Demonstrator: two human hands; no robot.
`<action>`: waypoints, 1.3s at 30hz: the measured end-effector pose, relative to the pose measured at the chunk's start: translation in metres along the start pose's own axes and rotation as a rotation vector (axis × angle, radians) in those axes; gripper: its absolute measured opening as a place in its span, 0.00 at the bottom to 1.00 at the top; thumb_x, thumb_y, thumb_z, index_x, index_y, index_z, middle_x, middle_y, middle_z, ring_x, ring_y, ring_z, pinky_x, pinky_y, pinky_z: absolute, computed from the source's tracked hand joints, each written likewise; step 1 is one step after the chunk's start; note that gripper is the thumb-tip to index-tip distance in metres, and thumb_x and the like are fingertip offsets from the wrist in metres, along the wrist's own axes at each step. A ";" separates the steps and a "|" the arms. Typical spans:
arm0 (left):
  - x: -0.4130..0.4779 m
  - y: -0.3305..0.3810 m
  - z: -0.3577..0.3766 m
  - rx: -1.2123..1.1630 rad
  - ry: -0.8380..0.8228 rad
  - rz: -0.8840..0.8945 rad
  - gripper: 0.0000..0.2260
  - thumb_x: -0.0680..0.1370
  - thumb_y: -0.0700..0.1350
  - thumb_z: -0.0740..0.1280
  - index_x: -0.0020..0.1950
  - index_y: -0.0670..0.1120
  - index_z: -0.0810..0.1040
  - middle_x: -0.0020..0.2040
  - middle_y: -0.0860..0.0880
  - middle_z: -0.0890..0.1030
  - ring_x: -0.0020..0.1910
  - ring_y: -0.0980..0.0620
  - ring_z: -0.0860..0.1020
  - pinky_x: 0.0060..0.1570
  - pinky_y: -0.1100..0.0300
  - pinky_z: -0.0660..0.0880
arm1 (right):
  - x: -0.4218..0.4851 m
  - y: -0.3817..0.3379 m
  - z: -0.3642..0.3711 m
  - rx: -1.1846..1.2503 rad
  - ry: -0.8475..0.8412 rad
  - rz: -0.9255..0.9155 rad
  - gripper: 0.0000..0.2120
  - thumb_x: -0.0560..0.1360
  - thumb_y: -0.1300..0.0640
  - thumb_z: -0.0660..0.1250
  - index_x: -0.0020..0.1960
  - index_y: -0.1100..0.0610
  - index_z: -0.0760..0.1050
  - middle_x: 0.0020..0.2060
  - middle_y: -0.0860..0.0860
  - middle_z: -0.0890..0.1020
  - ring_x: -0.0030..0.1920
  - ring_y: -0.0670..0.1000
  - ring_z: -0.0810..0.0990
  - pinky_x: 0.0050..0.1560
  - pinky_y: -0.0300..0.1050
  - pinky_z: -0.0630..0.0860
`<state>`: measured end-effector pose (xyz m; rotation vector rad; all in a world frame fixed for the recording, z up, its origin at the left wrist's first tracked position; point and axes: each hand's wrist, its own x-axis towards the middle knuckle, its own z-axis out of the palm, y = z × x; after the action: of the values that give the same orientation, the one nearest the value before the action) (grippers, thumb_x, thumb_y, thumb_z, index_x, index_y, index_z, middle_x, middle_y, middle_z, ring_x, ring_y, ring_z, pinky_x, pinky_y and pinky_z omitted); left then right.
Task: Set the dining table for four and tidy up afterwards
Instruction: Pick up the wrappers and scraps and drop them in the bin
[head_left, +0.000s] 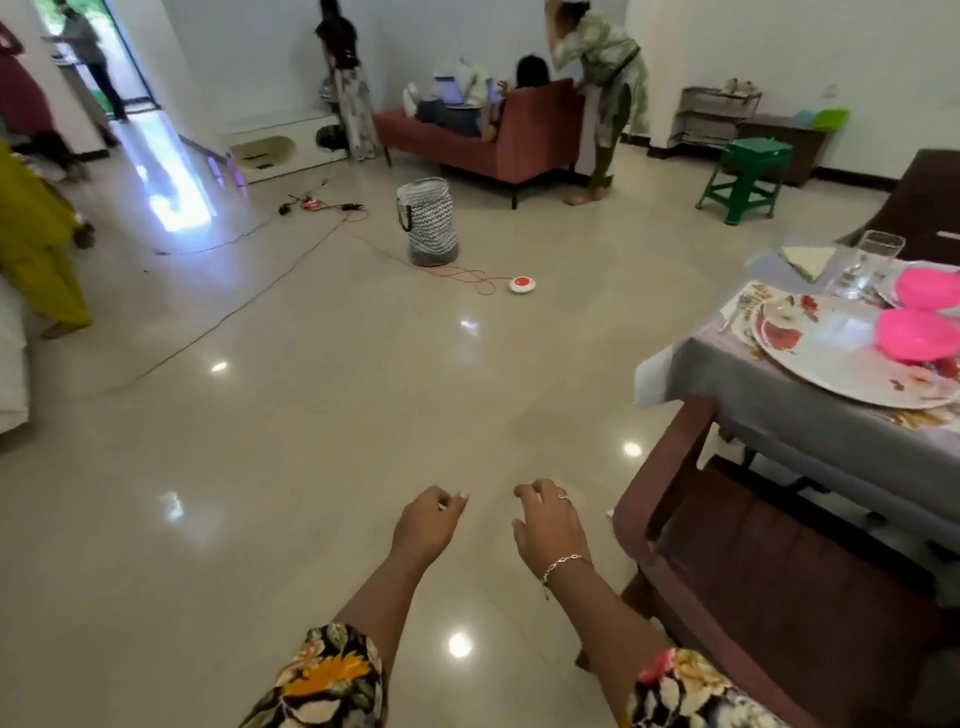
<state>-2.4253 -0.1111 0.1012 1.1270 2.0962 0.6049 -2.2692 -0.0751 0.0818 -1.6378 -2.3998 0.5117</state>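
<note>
Bare left hand (423, 525) and right hand (549, 525): fingers loosely curled, holding nothing, above floor (311, 415).

Bright daylight pours through the doorway (117, 52) at upper left and glares white on the glossy floor (311, 415), which also mirrors small round lamp spots. The wide lens bends the edges, stretching the table (779, 400) at right. The far sofa (519, 145) looks soft.

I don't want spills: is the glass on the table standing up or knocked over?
Upright. The glass has its rim on top, base on the table.
</note>
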 end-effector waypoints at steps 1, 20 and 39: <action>0.024 0.011 -0.005 -0.012 -0.012 0.012 0.17 0.79 0.55 0.60 0.52 0.42 0.75 0.50 0.44 0.80 0.52 0.44 0.77 0.44 0.58 0.69 | 0.020 0.002 -0.003 -0.005 -0.006 0.026 0.19 0.76 0.56 0.61 0.66 0.56 0.67 0.62 0.55 0.69 0.62 0.56 0.70 0.62 0.46 0.67; 0.412 0.157 0.016 0.148 -0.499 0.232 0.16 0.79 0.55 0.60 0.50 0.43 0.74 0.53 0.42 0.80 0.54 0.42 0.78 0.48 0.53 0.73 | 0.296 0.093 0.031 0.102 -0.145 0.706 0.19 0.76 0.55 0.60 0.66 0.55 0.65 0.62 0.54 0.69 0.64 0.55 0.68 0.62 0.45 0.67; 0.609 0.290 0.268 0.174 -0.899 0.048 0.13 0.79 0.53 0.62 0.39 0.47 0.72 0.41 0.46 0.78 0.41 0.48 0.76 0.45 0.52 0.73 | 0.448 0.356 0.095 0.414 -0.381 1.190 0.24 0.75 0.59 0.60 0.70 0.55 0.63 0.72 0.55 0.63 0.69 0.55 0.66 0.64 0.43 0.63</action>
<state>-2.3143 0.5794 -0.0923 1.2363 1.3504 -0.0906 -2.1614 0.4416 -0.1594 -2.7263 -1.0391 1.4444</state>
